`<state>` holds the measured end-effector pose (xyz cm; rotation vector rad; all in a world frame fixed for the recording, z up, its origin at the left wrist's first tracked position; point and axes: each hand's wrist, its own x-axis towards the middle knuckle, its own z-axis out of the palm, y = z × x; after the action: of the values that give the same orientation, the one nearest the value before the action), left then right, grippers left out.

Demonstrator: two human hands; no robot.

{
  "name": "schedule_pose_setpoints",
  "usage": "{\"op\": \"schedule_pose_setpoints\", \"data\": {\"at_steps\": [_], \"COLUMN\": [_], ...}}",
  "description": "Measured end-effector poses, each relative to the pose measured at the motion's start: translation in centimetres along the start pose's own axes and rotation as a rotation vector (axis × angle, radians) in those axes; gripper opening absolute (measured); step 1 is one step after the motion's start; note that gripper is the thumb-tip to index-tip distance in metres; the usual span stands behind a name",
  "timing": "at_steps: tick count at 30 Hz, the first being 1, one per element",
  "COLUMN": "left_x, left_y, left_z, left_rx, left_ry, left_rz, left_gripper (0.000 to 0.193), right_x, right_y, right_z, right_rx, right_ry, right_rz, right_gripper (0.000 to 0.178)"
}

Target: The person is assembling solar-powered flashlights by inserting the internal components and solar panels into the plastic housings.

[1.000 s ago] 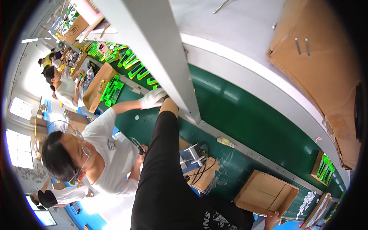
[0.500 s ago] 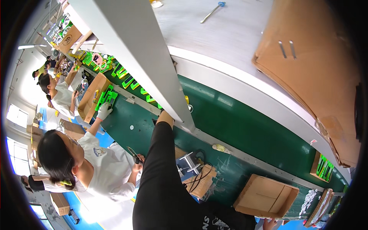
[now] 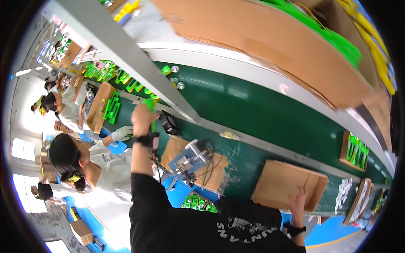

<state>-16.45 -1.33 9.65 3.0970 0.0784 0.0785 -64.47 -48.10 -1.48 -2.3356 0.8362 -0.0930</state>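
My left hand (image 3: 142, 118) is raised at the left over the green bench, its fingers closed and a little blurred. A bright green plastic part (image 3: 149, 103) shows beyond the fingers, and more green shows below them, so the hand seems wrapped round it. My right hand (image 3: 298, 199) hangs with its fingers apart at the near side of a shallow cardboard tray (image 3: 263, 182), holding nothing. Between my arms stands a small blue-grey bench machine (image 3: 187, 165) with a metal cylinder and black cables, beside a cardboard sheet (image 3: 174, 149).
A grey post (image 3: 126, 50) slants across the upper left. Beyond a low rail runs a green conveyor belt (image 3: 236, 101). A large carton (image 3: 270, 46) overhangs it. At the left, a co-worker's gloved hand (image 3: 122, 133) is near green parts (image 3: 112, 110). A small box (image 3: 344, 152) holds green parts at the right.
My left arm has drawn back from under the post, bringing a green part with it. My right hand has come up over the tray. The co-worker's gloved hand has left the green parts.
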Motion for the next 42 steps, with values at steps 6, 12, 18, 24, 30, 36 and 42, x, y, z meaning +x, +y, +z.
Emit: {"op": "schedule_pose_setpoints", "data": {"at_steps": [6,12,18,24,30,36,42], "left_x": [-18.9,-32.6,-36.9,-38.5,-40.0,-39.6,-39.5], "left_y": [4.2,15.8,29.0,33.7,32.9,32.5,30.1], "left_z": [-4.3,-1.8,6.6,12.9,16.4,18.5,18.1], "left_rx": [-0.068,-0.349,-0.558,-0.523,-0.488,-0.454,-0.331], "left_ry": [-0.102,-0.395,-0.485,-0.391,-0.429,-0.257,-0.423], "left_rz": [-0.156,0.171,0.398,0.473,0.402,0.504,0.385], "left_gripper": [0.035,0.034,0.043,0.047,0.046,0.048,0.052], "right_x": [-0.4,-0.7,0.9,5.1,6.6,9.2,11.1], "right_y": [-4.4,-7.1,-4.9,0.0,2.1,3.6,0.4], "right_z": [0.4,0.9,3.4,5.8,8.8,11.8,13.2], "right_rx": [0.111,0.593,1.167,1.130,1.368,1.598,1.183], "right_ry": [-0.217,-0.598,-0.754,-0.315,-0.428,-0.307,-0.364], "right_rz": [-0.100,-0.060,0.103,0.180,0.398,0.722,0.879], "right_gripper": [0.049,0.046,0.043,0.048,0.035,0.033,0.048]}}
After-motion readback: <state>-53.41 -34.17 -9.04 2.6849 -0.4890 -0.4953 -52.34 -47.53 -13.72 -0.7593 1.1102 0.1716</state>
